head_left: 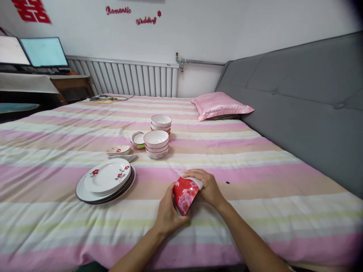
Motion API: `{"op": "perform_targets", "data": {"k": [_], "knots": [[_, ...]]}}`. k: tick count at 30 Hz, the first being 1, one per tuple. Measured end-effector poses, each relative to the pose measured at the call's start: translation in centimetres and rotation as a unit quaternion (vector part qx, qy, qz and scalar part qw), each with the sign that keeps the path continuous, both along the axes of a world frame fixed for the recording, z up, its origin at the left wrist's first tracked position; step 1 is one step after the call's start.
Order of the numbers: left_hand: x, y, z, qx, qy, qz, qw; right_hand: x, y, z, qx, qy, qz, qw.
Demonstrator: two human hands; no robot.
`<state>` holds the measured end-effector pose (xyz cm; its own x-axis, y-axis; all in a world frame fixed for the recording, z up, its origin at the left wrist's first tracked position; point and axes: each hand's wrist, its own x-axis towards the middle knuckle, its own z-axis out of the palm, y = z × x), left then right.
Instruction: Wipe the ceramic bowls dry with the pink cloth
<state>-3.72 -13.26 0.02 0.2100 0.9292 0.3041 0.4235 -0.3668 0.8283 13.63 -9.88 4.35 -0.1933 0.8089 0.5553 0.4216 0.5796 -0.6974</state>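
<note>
A red bowl with pink flowers (185, 195) is tilted on its side just above the striped bedspread. My left hand (168, 211) grips its left side, thumb at the bottom and fingers along the rim. With my right hand (206, 187) I press a white cloth (198, 183) against the bowl's upper right side. The fingers of that hand are bent over the cloth, and part of the cloth is hidden under them. The inside of the bowl does not show.
Left of my hands lies a stack of plates (107, 177). Beyond stand two stacks of bowls (156, 145), small dishes (138, 139) and oval dishes (118, 150). A small black piece (227, 183) lies at right. A pink pillow (221, 105) rests by the grey headboard (297, 83).
</note>
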Motion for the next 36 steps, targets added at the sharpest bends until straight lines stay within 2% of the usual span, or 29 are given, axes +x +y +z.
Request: {"op": "perform_targets", "data": {"k": [5,8,10,14,17,20,23,27,36], "knots": [[0.1,-0.1,0.3,-0.003,0.0,0.0,1.0,0.9,1.4,-2.8,-0.122,0.164,0.03,0.978],[0.0,-0.2,0.0,-0.006,-0.005,-0.008,1.0,0.9,1.8,-4.2,-0.128,0.189,0.024,0.973],[-0.1,-0.3,-0.2,-0.002,-0.015,-0.018,1.0,0.8,1.6,-4.5,-0.12,0.193,0.019,0.974],[-0.7,-0.3,-0.5,0.031,-0.066,-0.055,0.996,0.7,0.2,-3.0,-0.062,0.141,-0.006,0.988],[-1.0,-0.2,-0.4,0.063,-0.105,-0.064,0.99,0.2,-1.5,-1.1,0.049,0.027,-0.04,0.998],[-1.1,-0.3,0.1,0.064,-0.102,-0.072,0.99,-0.8,-3.3,0.2,0.179,-0.096,-0.09,0.975],[-1.0,-0.6,0.5,0.038,-0.065,-0.079,0.994,-1.9,-4.5,0.5,0.251,-0.173,-0.11,0.946],[-1.0,-0.9,0.7,0.031,-0.033,-0.077,0.996,-2.2,-4.9,0.2,0.272,-0.201,-0.091,0.937],[-1.0,-0.3,0.5,0.006,-0.038,-0.062,0.997,-1.3,-3.0,-0.7,0.181,-0.098,-0.086,0.975]]}}
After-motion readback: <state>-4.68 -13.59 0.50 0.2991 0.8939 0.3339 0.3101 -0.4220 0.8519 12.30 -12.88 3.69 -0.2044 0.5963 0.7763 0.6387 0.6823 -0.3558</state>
